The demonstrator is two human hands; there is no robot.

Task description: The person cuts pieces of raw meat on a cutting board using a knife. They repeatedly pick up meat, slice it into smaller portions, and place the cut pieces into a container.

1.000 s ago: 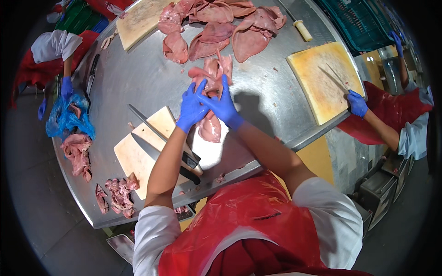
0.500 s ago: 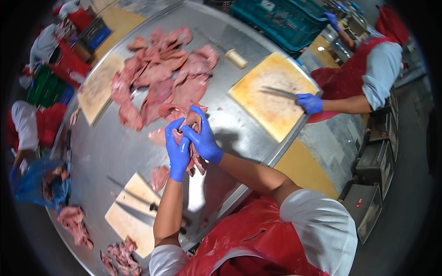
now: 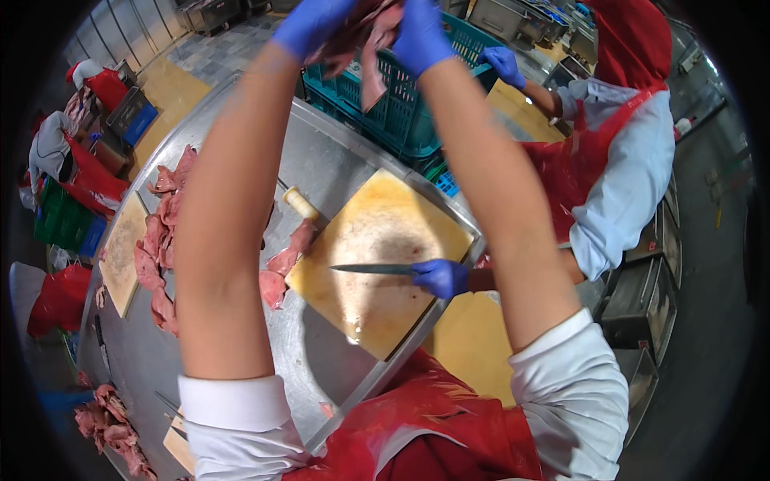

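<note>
At the top edge of the picture, both arms stretch away from me. My left hand (image 3: 314, 26), in a blue glove, is closed on pink pieces of meat (image 3: 371, 68), and my right hand (image 3: 423, 38), gloved alike, grips them from the other side. Part of the hands and meat is cut off by the edge. The meat hangs over a teal perforated crate (image 3: 409, 120) beyond the steel table (image 3: 325, 144). Under my arms lie a yellowed cutting board (image 3: 377, 313), a cream-handled tool (image 3: 299, 203) and more loose meat (image 3: 152, 256).
At right, a co-worker (image 3: 609, 176) in a red apron has one gloved hand (image 3: 439, 277) on a knife (image 3: 369, 268) over the board, the other (image 3: 503, 64) near the crate. Other workers (image 3: 68, 160), green crates (image 3: 56, 212) and a pale board (image 3: 120, 248) are at left; steel bins (image 3: 642, 305) at right.
My hands have lifted the meat off the table and carried it forward and up over the teal crate. The view has shifted toward the crate and the co-worker on the right.
</note>
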